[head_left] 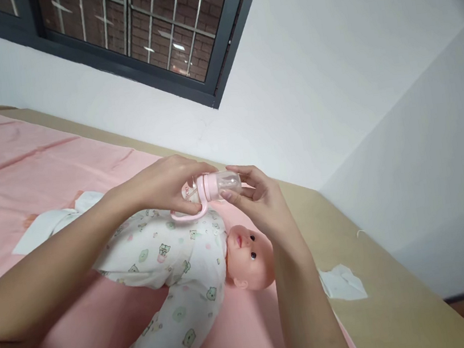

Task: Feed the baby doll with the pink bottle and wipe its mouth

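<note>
A baby bottle (190, 193) with a pink collar and pink handle lies sideways in the air above a baby doll (250, 255). My left hand (170, 184) wraps round the bottle's body, with the thumb by the handle. At the other end, the fingers of my right hand (255, 191) grip the clear cap (228, 181), which sits against the collar. Beneath my hands the doll rests on its back in a white suit (160, 247) with a green animal print, its head toward the right. My right wrist covers part of its head.
A pink sheet (250, 333) spreads under the doll over a tan surface (365, 322). On the right lies a crumpled white tissue (343, 283). Behind, a white wall (282, 103) holds a dark-framed window (211, 85) with metal bars.
</note>
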The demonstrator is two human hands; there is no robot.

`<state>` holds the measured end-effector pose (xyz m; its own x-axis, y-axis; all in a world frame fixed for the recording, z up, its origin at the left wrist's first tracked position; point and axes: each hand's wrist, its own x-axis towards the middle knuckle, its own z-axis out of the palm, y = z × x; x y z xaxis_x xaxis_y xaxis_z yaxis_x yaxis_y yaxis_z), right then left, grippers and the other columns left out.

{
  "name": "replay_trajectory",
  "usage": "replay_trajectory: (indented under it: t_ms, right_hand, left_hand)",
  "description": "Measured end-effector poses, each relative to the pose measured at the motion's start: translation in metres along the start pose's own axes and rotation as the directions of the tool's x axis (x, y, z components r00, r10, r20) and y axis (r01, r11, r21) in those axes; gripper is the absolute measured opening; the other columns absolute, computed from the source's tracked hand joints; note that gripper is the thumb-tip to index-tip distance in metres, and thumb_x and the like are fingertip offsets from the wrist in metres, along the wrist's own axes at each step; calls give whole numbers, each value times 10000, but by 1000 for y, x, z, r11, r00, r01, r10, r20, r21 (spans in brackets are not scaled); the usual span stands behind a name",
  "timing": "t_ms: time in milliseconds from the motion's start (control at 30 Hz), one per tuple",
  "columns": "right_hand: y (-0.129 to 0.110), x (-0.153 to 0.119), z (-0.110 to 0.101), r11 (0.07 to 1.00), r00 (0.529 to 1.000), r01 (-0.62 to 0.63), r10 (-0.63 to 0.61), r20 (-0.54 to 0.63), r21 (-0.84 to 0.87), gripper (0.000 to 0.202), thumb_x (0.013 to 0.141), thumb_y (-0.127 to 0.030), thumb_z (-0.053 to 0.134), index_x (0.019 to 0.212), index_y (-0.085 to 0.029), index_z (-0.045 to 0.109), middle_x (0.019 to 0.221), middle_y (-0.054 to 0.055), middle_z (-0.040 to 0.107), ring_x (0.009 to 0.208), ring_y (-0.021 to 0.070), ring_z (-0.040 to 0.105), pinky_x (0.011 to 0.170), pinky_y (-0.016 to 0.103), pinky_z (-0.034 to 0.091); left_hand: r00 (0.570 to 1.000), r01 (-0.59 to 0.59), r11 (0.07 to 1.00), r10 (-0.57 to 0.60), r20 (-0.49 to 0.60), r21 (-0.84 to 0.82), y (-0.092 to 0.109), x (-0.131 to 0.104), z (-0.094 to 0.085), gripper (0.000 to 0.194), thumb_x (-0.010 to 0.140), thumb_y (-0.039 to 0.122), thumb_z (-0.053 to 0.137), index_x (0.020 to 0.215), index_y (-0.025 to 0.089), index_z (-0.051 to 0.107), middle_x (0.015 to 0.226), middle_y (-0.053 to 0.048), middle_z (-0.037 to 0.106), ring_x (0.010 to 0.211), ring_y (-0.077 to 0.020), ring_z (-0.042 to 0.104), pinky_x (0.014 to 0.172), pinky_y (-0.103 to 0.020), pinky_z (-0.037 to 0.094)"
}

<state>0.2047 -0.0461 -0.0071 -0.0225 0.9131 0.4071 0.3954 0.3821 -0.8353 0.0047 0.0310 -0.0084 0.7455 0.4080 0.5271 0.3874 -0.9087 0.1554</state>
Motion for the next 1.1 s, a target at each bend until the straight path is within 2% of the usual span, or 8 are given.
replay_trajectory:
  t_ms: [100,233,333,467,633,967,1100]
  right_hand:
    - [2,0,2,1000,1000,1,-2,-8,-24,501,667,-479,774,1078,-250,603,1072,41,664,854,168,670,826,382,571]
    - [6,0,4,997,999,38,-39,-10,-60,515,683,-504,754,1103,-256,587,1052,44,662,877,176,663,830,392,566]
    - [9,0,6,998,999,42,-42,-6,-56,528,686,-523,743,1113,-264,572,1052,37,655,852,166,661,810,385,570]
    - [8,-1,7,996,997,74,-75,-9,-57,517,676,-551,737,1074,-261,578,1071,37,646,952,186,644,835,389,565]
    - [4,-3,8,997,997,66,-67,-27,-45,556,641,-596,741,1063,-271,581,1045,27,645,912,180,652,821,380,575]
    - [2,-3,16,995,994,88,-91,-65,-45,551,636,-594,745,1051,-275,573,1169,42,610,1033,202,621,820,367,577]
    - [5,-3,14,993,994,98,-100,-39,-59,557,671,-583,726,1115,-293,557,1148,40,611,997,198,635,807,364,576]
  left_hand:
    - [999,36,999,-36,9,10,-3,1,3,494,653,319,625,1143,252,627,889,2,686,844,-215,623,746,-276,413]
    - [997,76,997,-76,5,10,-8,1,5,518,620,327,639,1135,272,631,1003,4,690,923,-243,622,790,-294,413]
    - [991,133,991,-133,14,6,-9,1,6,527,596,339,645,1118,273,630,991,7,687,934,-259,618,791,-304,405]
    - [985,166,986,-165,39,2,-9,2,4,512,584,359,644,1085,255,619,933,-1,671,957,-281,607,804,-318,396]
    - [978,204,979,-204,38,-4,-7,-1,0,526,571,376,663,1081,263,603,1008,-2,654,1060,-319,568,871,-350,388]
    - [973,228,973,-227,45,-33,-9,-3,-5,521,596,370,666,1104,271,604,1043,-5,643,1138,-352,525,902,-372,388]
    - [978,208,978,-207,36,-23,-8,-2,-3,520,607,372,669,1111,271,597,1041,-7,648,1111,-337,542,902,-369,396]
